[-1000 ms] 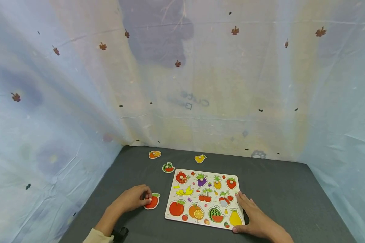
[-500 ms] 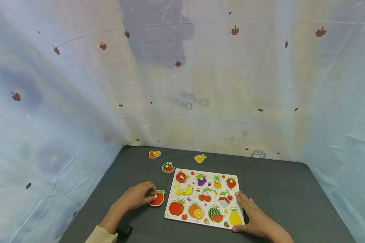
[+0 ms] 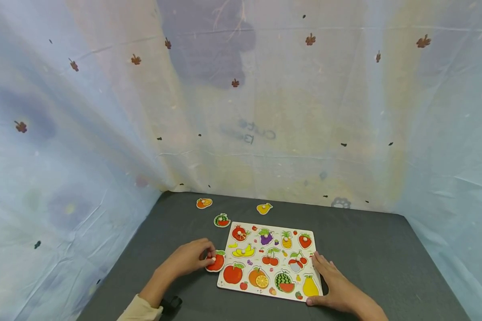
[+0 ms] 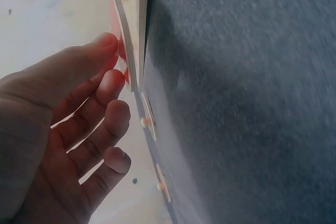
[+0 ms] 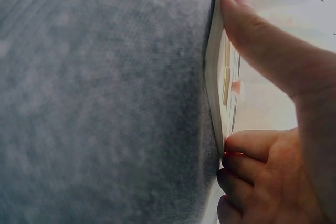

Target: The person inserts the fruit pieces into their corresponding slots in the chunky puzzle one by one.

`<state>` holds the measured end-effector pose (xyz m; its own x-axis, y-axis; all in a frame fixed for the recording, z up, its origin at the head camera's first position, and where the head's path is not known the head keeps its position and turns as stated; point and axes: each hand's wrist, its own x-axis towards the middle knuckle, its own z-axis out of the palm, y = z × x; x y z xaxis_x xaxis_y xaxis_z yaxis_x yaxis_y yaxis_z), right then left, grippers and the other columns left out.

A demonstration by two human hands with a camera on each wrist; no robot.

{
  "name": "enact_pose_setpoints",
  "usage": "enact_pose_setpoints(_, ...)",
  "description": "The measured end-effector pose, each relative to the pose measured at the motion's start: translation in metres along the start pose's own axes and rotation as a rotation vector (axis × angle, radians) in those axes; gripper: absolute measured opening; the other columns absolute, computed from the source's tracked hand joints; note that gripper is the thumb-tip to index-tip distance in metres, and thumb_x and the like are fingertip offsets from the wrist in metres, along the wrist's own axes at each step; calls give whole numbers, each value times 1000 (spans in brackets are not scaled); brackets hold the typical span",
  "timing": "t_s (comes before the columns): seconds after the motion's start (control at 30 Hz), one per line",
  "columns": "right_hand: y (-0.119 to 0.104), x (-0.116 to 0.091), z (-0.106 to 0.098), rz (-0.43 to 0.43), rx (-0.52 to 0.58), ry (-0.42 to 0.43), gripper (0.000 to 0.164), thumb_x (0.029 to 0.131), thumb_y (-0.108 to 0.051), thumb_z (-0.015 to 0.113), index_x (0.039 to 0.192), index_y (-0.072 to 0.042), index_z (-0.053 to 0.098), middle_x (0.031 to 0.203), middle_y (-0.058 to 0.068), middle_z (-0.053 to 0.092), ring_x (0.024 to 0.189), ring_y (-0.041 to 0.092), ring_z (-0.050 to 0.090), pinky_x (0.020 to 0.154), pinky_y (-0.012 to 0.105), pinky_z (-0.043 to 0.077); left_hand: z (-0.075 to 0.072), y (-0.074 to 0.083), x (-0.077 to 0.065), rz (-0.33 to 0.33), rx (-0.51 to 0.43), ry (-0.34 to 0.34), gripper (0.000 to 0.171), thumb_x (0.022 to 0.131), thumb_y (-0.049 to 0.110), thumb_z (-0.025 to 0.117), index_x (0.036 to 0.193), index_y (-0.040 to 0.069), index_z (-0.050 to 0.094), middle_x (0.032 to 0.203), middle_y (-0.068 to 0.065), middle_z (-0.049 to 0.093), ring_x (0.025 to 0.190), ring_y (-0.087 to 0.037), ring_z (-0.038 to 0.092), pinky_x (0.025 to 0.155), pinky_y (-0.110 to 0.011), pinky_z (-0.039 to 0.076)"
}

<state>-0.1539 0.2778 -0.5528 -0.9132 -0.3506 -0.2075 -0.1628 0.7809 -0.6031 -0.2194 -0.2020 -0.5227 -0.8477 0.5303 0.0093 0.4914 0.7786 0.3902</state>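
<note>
With thumb and fingertips, my left hand (image 3: 189, 257) pinches the small knob of a red apple puzzle piece (image 3: 218, 264) with a green leaf. The piece overlaps the left edge of the white fruit puzzle board (image 3: 254, 268) in the head view. Seen from the left wrist, the apple piece (image 4: 126, 51) is tilted beside the board's edge, at the left hand's (image 4: 89, 103) fingertips. My right hand (image 3: 337, 285) rests spread at the board's right side, thumb at the near corner and fingers along the edge. The right wrist view shows that thumb (image 5: 239, 3) on the board.
Beyond the board lie an orange piece (image 3: 204, 203), a watermelon piece (image 3: 222, 220) and a pear piece (image 3: 264, 208). Several fruit pieces sit in the board's upper rows. Dark grey cloth (image 3: 369, 249) covers the table, with a patterned curtain (image 3: 265, 111) around it.
My left hand has carried the apple piece rightward, from the cloth left of the board to the board's left edge. The right hand and board have stayed in place.
</note>
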Motion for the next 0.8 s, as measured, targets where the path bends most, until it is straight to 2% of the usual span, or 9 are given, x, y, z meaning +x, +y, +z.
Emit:
enact_pose_setpoints(0.57,-2,-1,-1,8,2,0,131,73,-57,96,167,2,28,176,25,18,159,54,19,126,68,10,8,18,10,60,9,-15,15,97,31,83,99,29,67,90,13,56,70,0,47,67,-26,44)
enact_pose_setpoints(0.8,-4,-1,-3,-12,6,-7,129,75,-53,96,167,4,27,175,27,18,158,55,19,125,69,10,11,27,16,78,-16,-37,16,96,28,84,98,27,68,91,12,57,73,1,49,68,-25,46)
